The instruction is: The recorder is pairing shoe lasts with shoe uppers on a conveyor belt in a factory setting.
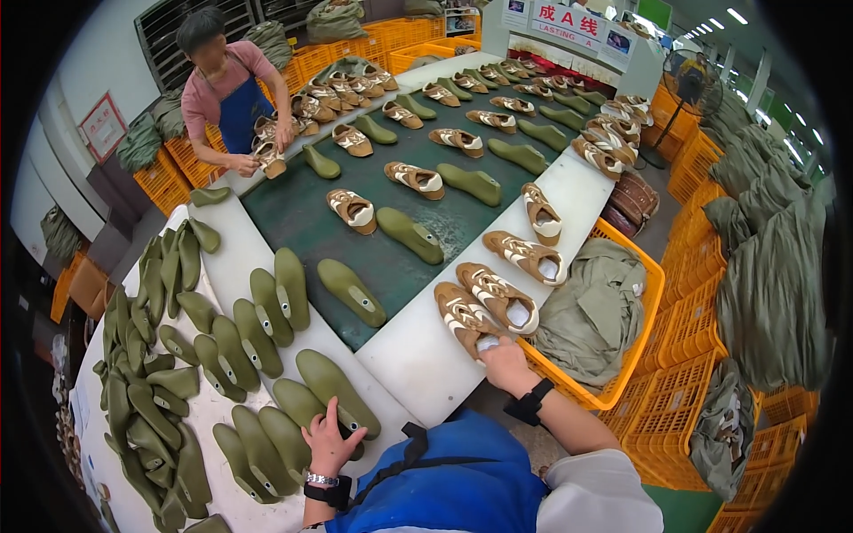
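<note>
My left hand (328,446) lies with fingers spread over a pair of olive-green shoe lasts (333,384) on the white table at the lower left. Its thumb and forefinger are apart, touching the lasts. My right hand (506,367) is at the heel of a brown and white sneaker (464,318) on the white ledge. Its fingers are closed at the shoe's collar, and their tips are partly hidden there. Beside that shoe is a matching sneaker (494,293). More paired lasts (267,451) stand left of my left hand.
A dark green conveyor belt (293,222) carries sneakers and lasts. Loose lasts (142,382) pile up at the far left. An orange crate (653,289) with grey-green cloth stands right of the ledge. Across the belt, a person (233,98) handles sneakers. Stacked orange crates (684,391) line the right.
</note>
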